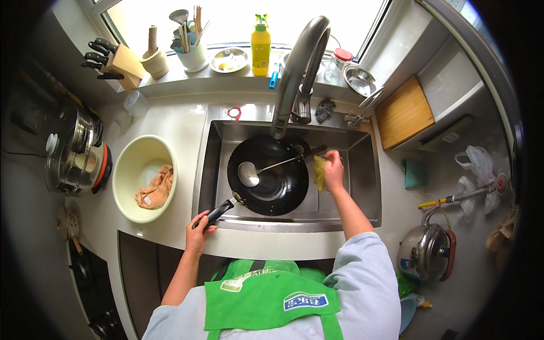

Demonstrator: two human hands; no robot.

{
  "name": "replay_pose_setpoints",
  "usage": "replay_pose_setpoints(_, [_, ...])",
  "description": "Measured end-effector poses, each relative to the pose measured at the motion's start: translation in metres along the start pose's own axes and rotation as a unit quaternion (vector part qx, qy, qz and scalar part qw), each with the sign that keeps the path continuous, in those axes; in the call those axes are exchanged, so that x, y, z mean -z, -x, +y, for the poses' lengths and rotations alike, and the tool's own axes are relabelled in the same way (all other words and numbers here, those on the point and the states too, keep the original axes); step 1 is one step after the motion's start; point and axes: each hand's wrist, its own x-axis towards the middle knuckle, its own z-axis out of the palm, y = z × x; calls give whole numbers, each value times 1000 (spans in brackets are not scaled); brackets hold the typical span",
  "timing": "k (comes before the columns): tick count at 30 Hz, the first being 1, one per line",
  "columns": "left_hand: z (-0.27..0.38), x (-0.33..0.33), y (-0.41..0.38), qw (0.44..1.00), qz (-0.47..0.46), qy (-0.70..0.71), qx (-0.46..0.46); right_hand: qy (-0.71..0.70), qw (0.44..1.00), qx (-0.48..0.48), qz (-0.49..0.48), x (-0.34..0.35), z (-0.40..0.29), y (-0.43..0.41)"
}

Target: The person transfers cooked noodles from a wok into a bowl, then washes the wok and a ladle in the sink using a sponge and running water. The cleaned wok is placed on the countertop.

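Observation:
A black wok [276, 191] sits in the stainless steel sink [357, 170], tilted to one side. My left hand [199, 229] grips its black handle [219, 213], which reaches over the sink's front left rim. Across the wok lies a metal ladle [248, 174], its bowl inside and its dark handle end past the far right edge. Just right of the wok, my right hand [334, 172] holds a yellow cloth [318, 173] over the sink. The fingertips and part of the cloth are hidden by that hand.
The arched faucet [293, 80] hangs over the sink's back. Left stands a pale basin [123, 182] with a brownish cloth [157, 189]. Steel wool [325, 110] lies behind the sink; a cutting board [403, 112] leans at right. A yellow spray bottle [260, 51] stands on the sill.

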Motion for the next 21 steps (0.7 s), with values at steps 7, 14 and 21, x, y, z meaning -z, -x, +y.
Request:
replay_pose_setpoints(7, [5,2,-6,973,-3,-225,-58,20,995,75,-63,-26,-129,-62])
replay_pose_setpoints(14, [14,10,-23,888,42,-430,-155,17,991,107,-74,-64,-125,-71])
replay_pose_setpoints(21, [14,6,-21,801,58,-509,-308,27,994,76,-78,-60,-130,-65])
